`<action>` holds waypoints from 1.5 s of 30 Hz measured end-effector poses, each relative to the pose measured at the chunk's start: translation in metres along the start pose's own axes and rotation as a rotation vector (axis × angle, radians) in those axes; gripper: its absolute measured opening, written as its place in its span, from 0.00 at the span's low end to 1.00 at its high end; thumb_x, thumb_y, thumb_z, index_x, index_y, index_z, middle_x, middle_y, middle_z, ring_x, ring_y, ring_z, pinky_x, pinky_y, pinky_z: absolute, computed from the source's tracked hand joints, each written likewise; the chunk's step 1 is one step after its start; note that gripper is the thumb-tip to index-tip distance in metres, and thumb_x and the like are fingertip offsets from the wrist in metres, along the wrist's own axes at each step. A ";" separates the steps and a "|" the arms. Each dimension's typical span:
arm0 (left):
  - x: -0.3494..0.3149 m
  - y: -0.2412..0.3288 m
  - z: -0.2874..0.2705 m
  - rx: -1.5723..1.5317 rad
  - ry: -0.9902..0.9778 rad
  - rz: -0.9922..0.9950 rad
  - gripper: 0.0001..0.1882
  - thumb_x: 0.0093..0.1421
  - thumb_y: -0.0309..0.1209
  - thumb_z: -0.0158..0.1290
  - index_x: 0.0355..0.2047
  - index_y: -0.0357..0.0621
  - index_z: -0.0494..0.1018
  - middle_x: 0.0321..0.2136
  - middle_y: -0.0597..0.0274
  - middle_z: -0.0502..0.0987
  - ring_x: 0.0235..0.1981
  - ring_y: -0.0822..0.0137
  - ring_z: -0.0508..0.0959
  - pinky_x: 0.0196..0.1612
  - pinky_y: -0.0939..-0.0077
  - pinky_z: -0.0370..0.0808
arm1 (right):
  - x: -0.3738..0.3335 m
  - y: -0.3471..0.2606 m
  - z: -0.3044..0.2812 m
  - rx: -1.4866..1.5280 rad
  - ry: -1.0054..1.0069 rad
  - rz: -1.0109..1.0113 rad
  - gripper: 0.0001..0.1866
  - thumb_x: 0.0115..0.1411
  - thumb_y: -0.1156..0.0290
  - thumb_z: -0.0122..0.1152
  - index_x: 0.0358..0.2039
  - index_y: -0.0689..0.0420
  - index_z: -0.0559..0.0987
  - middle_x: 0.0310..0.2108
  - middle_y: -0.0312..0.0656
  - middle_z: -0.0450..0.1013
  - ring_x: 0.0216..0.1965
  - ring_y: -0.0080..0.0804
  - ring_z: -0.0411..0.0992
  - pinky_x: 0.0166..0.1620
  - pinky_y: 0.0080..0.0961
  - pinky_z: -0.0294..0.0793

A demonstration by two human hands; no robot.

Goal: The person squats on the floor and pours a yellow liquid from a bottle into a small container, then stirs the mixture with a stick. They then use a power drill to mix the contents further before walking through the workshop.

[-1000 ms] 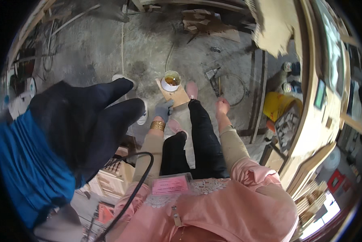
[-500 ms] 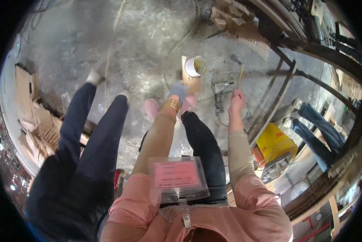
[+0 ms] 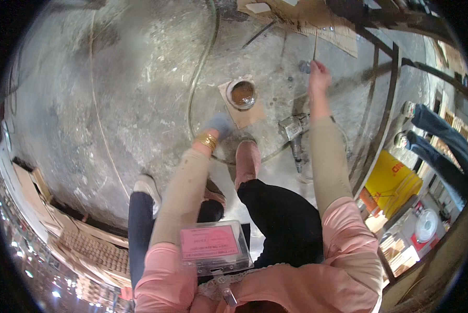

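Note:
A round pale container (image 3: 243, 94) with brown contents stands upright on a piece of brown cardboard (image 3: 251, 116) on the floor. My left hand (image 3: 219, 125), in a grey glove, is beside the cardboard's left edge. Motion smears its fingers, and I cannot tell whether it touches the cardboard. Stretched forward on the right, my bare right hand (image 3: 319, 78) is closed round a thin stick (image 3: 316, 44), which points away from me. Nearer to me, below that hand, a grey power tool (image 3: 295, 128) lies on the floor.
A hose (image 3: 193, 99) curves across the concrete floor. Torn cardboard (image 3: 322, 36) lies at the far right, near a dark metal frame (image 3: 388, 99). A yellow bag (image 3: 393, 182) stands at right. Other people's legs show at left (image 3: 141, 224) and right (image 3: 437, 148).
The view has shifted and turned. The container, seen tilted before, now shows its brown contents from above. My left hand has moved off the cardboard's near end; the right still holds the stick.

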State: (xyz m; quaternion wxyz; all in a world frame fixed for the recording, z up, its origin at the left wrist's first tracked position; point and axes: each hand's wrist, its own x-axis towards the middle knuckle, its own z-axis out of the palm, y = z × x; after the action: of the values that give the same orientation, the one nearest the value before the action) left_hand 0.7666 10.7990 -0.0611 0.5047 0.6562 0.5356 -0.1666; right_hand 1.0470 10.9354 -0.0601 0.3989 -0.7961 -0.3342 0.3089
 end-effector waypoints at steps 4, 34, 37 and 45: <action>0.010 -0.049 -0.097 0.382 -0.218 0.063 0.17 0.47 0.40 0.51 0.28 0.37 0.75 0.31 0.48 0.75 0.32 0.54 0.76 0.37 0.67 0.72 | 0.025 -0.013 0.019 -0.207 -0.006 -0.200 0.19 0.49 0.66 0.60 0.40 0.63 0.74 0.33 0.44 0.73 0.34 0.28 0.70 0.39 0.24 0.67; 0.087 0.075 -0.182 -1.037 0.085 -0.006 0.08 0.51 0.32 0.53 0.26 0.39 0.72 0.22 0.62 0.73 0.16 0.78 0.66 0.16 0.86 0.63 | -0.173 0.049 -0.111 -0.525 -0.202 0.051 0.38 0.40 0.70 0.62 0.53 0.59 0.59 0.38 0.53 0.71 0.39 0.44 0.70 0.43 0.34 0.68; 0.064 0.100 -0.168 -1.246 0.009 0.145 0.06 0.55 0.30 0.50 0.26 0.40 0.69 0.21 0.67 0.70 0.15 0.81 0.64 0.14 0.91 0.59 | -0.170 0.041 -0.125 -0.118 -0.183 -0.091 0.27 0.40 0.70 0.68 0.40 0.67 0.69 0.33 0.47 0.73 0.34 0.32 0.72 0.39 0.23 0.69; 0.005 0.117 -0.134 -1.579 0.087 0.241 0.05 0.54 0.27 0.51 0.25 0.40 0.67 0.20 0.66 0.69 0.17 0.79 0.66 0.18 0.89 0.63 | -0.187 -0.059 -0.127 0.314 -0.484 -0.082 0.14 0.48 0.74 0.60 0.34 0.64 0.68 0.22 0.40 0.66 0.19 0.25 0.64 0.21 0.21 0.63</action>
State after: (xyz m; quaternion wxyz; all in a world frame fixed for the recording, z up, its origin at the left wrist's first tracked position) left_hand 0.8271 10.9244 0.0503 0.8135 0.1641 0.4399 0.3431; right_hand 1.0171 10.7625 0.0938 0.4382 -0.6136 -0.3994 0.5215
